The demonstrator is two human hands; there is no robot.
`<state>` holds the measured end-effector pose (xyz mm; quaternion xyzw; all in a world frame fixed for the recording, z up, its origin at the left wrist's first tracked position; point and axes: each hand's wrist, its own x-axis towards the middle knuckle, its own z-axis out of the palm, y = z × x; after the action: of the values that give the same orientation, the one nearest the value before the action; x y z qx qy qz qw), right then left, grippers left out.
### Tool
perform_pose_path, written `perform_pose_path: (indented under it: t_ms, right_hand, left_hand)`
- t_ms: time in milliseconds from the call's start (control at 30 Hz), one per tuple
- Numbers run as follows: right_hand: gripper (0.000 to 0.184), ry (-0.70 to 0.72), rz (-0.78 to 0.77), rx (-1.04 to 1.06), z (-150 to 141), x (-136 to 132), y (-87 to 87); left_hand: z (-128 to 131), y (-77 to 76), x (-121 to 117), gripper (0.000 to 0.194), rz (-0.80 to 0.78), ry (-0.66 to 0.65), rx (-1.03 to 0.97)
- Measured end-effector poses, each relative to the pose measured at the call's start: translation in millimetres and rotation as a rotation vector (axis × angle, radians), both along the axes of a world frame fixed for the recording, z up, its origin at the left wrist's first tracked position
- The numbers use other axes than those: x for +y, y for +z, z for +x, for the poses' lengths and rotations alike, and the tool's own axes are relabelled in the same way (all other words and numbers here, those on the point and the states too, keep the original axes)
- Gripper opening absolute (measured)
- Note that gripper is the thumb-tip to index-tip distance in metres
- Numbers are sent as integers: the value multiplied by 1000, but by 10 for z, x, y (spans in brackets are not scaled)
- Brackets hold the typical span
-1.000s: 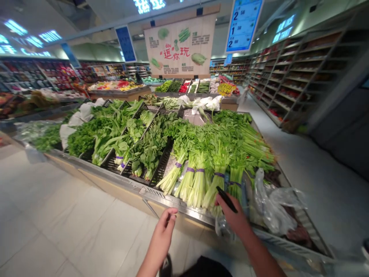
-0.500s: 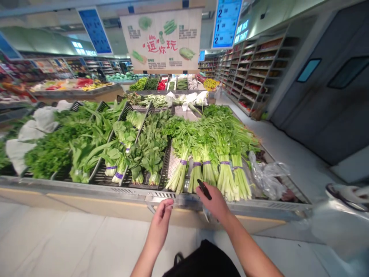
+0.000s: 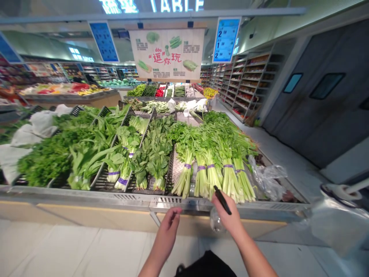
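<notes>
My right hand (image 3: 227,211) is closed round a spray bottle (image 3: 216,221). Its black top (image 3: 222,200) sticks out above my fingers and its clear body shows below them. The bottle is just in front of several celery bunches (image 3: 210,179) tied with purple bands, stems towards me. My left hand (image 3: 170,223) hovers before the metal front edge (image 3: 178,204) of the display, fingers loosely bent and apart, with nothing in it. Left of the celery lie leafy spinach-like bunches (image 3: 155,161) in a black slotted crate.
Bundled greens (image 3: 122,181) and curly leaves (image 3: 43,157) fill crates at left, beside white cloths (image 3: 43,121). A crumpled clear plastic bag (image 3: 271,181) lies at the display's right end. A bag-lined container (image 3: 340,215) stands at far right. Shelves (image 3: 248,84) and grey doors (image 3: 317,92) are beyond.
The view has tilted up slightly. My right hand has shifted right and down with the spray bottle, showing more of its clear body. My left hand has moved a little right.
</notes>
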<state>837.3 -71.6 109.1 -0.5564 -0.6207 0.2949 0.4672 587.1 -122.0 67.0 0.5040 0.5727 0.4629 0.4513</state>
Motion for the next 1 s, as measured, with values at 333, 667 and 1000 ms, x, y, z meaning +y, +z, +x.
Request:
perform_pose_path:
  t_ms: [333, 667, 1000]
  right_hand:
    - [42, 147, 1, -134, -567, 26, 30]
    - [48, 49, -94, -88, 18, 124, -2]
    - [33, 310, -52, -119, -953, -84, -30]
  left_hand:
    - [-133, -144, -75, 39, -18, 3, -8]
    - [-188, -205, -74, 38, -73, 19, -30]
    - [-287, -288, -27, 35, -36, 94, -54]
